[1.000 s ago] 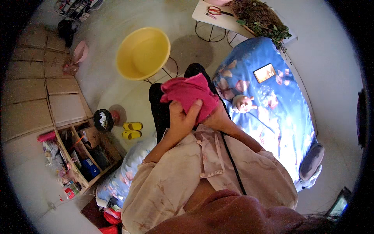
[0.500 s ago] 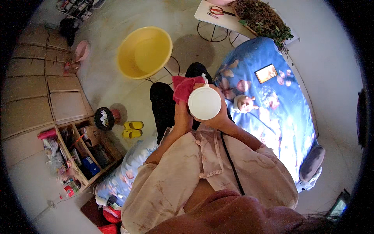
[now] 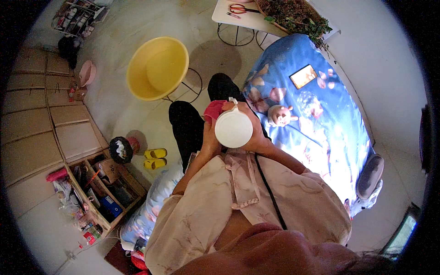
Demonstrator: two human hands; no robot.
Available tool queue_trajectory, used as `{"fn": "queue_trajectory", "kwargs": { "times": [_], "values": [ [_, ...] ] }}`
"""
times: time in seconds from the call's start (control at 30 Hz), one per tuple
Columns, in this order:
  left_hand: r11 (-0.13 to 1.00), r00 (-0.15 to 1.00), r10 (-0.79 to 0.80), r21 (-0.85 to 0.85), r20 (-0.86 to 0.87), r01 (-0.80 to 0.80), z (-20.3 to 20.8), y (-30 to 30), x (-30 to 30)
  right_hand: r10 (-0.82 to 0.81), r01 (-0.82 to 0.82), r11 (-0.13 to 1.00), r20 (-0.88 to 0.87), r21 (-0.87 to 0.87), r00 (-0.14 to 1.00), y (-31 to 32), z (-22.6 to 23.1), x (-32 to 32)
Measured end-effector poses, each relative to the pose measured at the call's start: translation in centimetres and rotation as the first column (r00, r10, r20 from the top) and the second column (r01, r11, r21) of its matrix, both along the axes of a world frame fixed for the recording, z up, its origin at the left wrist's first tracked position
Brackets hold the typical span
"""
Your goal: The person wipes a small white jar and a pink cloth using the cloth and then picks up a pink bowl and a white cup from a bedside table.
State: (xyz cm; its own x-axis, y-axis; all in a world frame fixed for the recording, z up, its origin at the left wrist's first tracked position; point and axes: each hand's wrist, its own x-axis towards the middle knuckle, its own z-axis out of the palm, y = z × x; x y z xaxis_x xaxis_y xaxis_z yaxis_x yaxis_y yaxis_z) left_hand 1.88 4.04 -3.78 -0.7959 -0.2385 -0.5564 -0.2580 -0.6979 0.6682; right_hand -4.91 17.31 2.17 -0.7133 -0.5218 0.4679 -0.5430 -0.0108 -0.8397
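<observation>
Between my two hands, in front of my lap, is a container seen from above, with a round white lid [image 3: 233, 128] and a small white tab or spout at its far side. My right hand [image 3: 256, 129] is wrapped round the container's right side. On the left side my left hand [image 3: 210, 135] presses a pinkish-red cloth [image 3: 213, 109] against it. Part of the cloth and most of my fingers are hidden behind the lid, and the container's body does not show.
A yellow basin [image 3: 158, 68] stands on a wire stand ahead on the left. To the right, a blue floral bedcover [image 3: 279, 59] bears a phone [image 3: 303, 76] and a pig figure [image 3: 280, 115]. Yellow slippers [image 3: 155, 158] lie left, near a wooden divided box [image 3: 101, 211].
The cloth has bunched up and drawn in toward the container, with less of it showing. The container stays between both hands. The whole view has shifted slightly.
</observation>
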Motion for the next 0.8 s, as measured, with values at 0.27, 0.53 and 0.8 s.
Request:
{"fn": "queue_trajectory", "kwargs": {
  "times": [0.27, 0.53, 0.8],
  "values": [
    [-0.105, 0.817, -0.551, -0.986, 0.168, 0.131, 2.4, -3.2, 4.2, -0.236, 0.236, 0.972, 0.087, 0.018, 0.968, 1.7, -1.8, -0.4],
    [0.460, 0.866, -0.477, -0.882, -0.149, 0.101, -0.7, -0.5, 1.8, -0.140, 0.171, 0.984, 0.387, -0.048, 0.912, 0.5, 0.4, 1.5],
    [0.933, 0.978, -0.176, 0.337, 0.115, 0.129, 4.5, -0.2, -0.8, -0.016, 0.021, 0.995, 0.055, -0.094, 0.998, -0.4, 0.4, 1.1]
  ]
}}
